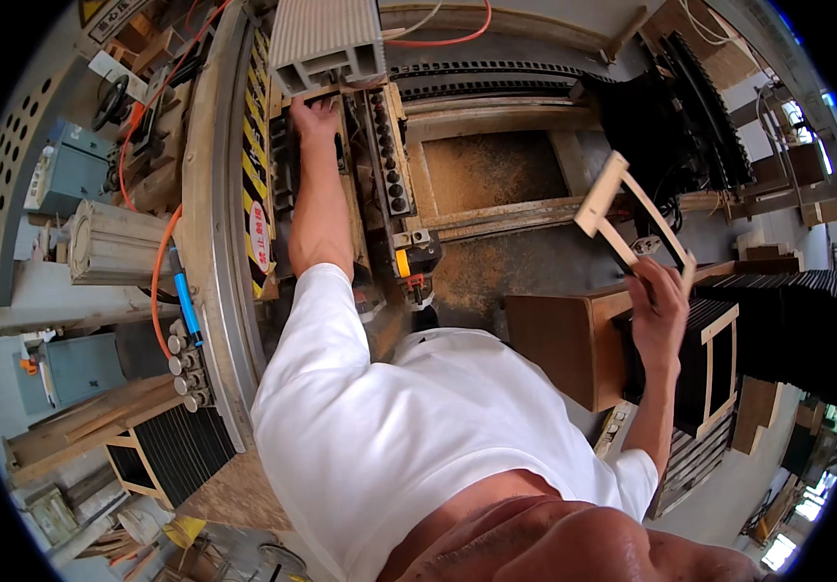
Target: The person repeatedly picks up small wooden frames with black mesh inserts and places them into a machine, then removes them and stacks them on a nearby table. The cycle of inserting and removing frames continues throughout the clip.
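My left hand [316, 118] reaches far forward into a woodworking machine, under a grey ribbed metal block [329, 37]. Its fingers are bent at a pale wooden edge there, and the block partly hides what they grip. Beside that hand runs a rail [386, 145] with a row of dark round knobs. Off to the right, my right hand [659, 296] is closed on one end of a small rectangular wooden frame [601, 197]. The frame is tilted up in the air, its wider end piece pointing away from me.
A steel beam [220, 242] with yellow-black striping flanks my left arm. Sawdust lies inside the machine bed [491, 175]. At right stand a brown box [559, 339] and stacked frames [721, 364]. Another dark-sided stack [186, 451] is at lower left, near an orange hose [157, 301].
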Available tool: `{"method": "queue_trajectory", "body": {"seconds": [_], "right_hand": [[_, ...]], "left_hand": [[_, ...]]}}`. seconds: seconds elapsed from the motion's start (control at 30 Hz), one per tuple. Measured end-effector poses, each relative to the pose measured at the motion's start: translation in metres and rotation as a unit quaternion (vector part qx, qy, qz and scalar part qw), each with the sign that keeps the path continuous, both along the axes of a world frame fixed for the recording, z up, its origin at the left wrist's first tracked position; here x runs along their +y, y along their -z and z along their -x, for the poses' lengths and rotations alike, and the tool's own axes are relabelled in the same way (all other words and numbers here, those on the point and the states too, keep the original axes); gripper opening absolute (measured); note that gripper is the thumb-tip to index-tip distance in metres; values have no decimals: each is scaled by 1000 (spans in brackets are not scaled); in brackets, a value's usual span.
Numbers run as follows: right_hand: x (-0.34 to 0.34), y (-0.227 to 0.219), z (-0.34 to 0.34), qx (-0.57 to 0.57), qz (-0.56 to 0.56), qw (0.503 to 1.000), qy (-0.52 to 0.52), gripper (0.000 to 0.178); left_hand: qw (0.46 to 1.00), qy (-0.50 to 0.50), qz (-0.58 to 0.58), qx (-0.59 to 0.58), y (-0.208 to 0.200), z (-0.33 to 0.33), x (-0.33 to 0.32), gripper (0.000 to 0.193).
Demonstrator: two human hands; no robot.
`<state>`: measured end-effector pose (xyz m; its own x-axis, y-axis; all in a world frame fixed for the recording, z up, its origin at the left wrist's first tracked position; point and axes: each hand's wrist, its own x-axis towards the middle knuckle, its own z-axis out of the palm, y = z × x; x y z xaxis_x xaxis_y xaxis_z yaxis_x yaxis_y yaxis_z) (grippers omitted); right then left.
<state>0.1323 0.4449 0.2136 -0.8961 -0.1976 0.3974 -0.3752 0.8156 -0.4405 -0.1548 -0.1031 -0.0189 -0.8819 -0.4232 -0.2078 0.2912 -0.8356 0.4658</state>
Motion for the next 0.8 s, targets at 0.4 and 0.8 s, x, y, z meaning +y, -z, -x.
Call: {"method": "queue_trajectory", "body": {"seconds": [0.4,0.8], "right_hand": [[-192,98,167,16,-10,949,-315,17],[-386,209,256,113,-119,901,-402,26]], "left_hand": [[995,96,21,-28,-10,-267,125,28],[981,-121,4,-152,-33,-487,233,25]]}}
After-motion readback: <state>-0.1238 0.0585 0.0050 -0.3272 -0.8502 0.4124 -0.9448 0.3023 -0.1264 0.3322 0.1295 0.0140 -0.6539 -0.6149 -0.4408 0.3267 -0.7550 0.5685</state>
